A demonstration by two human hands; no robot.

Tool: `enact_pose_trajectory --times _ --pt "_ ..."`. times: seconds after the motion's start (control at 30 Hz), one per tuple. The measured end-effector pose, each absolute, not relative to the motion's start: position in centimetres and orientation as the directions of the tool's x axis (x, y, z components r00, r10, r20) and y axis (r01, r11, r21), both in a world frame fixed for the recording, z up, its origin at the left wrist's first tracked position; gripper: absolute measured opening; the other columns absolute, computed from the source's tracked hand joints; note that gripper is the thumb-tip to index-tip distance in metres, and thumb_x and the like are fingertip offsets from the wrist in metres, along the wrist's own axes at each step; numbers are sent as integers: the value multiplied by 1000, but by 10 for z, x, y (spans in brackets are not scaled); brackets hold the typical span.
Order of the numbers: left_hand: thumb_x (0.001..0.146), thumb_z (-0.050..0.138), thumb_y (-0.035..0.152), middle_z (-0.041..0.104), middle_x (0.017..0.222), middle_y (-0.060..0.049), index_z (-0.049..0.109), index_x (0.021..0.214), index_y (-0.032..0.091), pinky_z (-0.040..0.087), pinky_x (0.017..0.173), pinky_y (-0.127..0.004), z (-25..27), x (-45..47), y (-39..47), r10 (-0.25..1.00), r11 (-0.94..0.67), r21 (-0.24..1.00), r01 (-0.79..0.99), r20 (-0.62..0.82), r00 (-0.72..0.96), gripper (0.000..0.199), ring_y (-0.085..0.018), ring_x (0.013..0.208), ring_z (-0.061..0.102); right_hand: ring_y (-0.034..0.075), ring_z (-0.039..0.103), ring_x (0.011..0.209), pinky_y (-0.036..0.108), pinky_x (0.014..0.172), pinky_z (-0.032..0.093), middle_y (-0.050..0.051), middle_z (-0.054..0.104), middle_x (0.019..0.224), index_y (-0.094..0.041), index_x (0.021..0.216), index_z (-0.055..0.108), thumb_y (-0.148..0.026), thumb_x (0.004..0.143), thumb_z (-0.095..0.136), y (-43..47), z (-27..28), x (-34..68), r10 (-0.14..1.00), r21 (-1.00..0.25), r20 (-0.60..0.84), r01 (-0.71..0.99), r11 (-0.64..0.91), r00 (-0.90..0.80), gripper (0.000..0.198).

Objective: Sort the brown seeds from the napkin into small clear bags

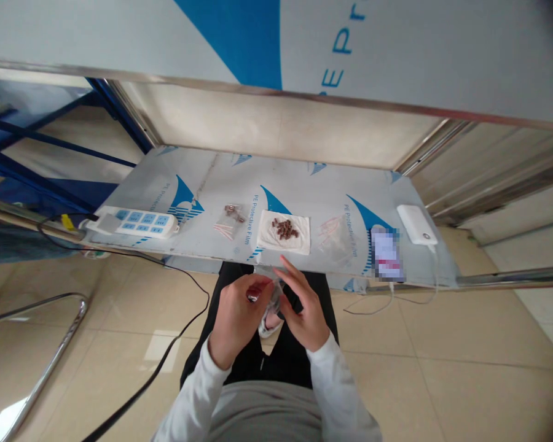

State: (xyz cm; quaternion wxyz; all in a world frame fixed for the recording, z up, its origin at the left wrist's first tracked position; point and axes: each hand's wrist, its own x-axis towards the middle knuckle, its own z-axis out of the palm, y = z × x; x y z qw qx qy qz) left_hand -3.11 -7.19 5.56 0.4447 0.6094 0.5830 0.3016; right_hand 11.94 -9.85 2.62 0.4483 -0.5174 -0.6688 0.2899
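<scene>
Above my lap, in front of the shelf's edge, my left hand [239,313] is closed on a small clear plastic bag [274,297]. Something shiny and brownish shows between its fingers, too small to make out. Beside the bag, my right hand [306,310] has its thumb and fingers apart; whether they touch the plastic is unclear. Just beyond both hands, a pile of small brown pieces [286,229] rests on a white cloth [303,239]. To the left lies a clear bag with brown pieces [235,212], near some pale sticks [223,231].
Right of the cloth is another clear bag with pinkish-white strips [332,233]. Farther right are a phone [387,255] and a white power bank [415,224] with cables. A power strip [141,223] occupies the shelf's left end. An upper shelf [424,55] overhangs the back.
</scene>
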Motion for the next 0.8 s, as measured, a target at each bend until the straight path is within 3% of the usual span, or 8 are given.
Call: enact_pose_trajectory --times 0.1,0.2,0.27,0.47,0.67,0.8 --pt "81 59 36 73 84 -5 71 88 21 52 67 -25 56 -30 -71 977 94 905 416 -164 137 21 -17 72 68 23 51 124 41 105 41 9 57 132 -24 135 45 -30 80 65 -96 27 124 954 -918 224 285 275 -199 59" --pt "82 58 38 72 83 -6 70 90 20 52 65 -25 58 -30 -72 977 108 909 404 -171 124 23 -17 70 68 25 58 114 40 100 45 11 61 124 -22 134 44 -37 61 82 -94 22 126 965 -932 198 271 239 -171 83" --pt "82 58 36 72 82 -6 70 89 20 52 63 -25 59 -30 -73 985 70 904 421 -130 115 21 -17 68 67 26 60 110 39 97 47 10 63 119 -21 126 51 -37 57 84 -93 19 124 967 -919 218 305 249 -132 78" --pt "85 54 27 69 87 -7 71 93 24 48 65 -27 68 -30 -71 992 -125 761 636 79 100 19 -18 70 64 21 65 93 34 83 53 6 68 101 -22 108 60 -27 70 73 -91 17 114 950 -885 310 351 305 -45 40" --pt "89 48 33 69 91 -6 69 95 23 47 71 -25 69 -41 -61 985 -158 760 630 167 46 24 -18 77 65 19 66 85 33 81 52 4 70 90 -20 108 62 -35 73 71 -59 12 138 955 -839 292 492 233 46 38" --pt "89 49 36 69 86 -6 69 93 21 46 67 -25 50 -61 -60 995 -90 739 667 101 23 25 -17 72 64 18 63 76 32 76 50 4 68 85 -18 105 63 -43 72 71 1 6 175 955 -668 298 714 210 -2 42"
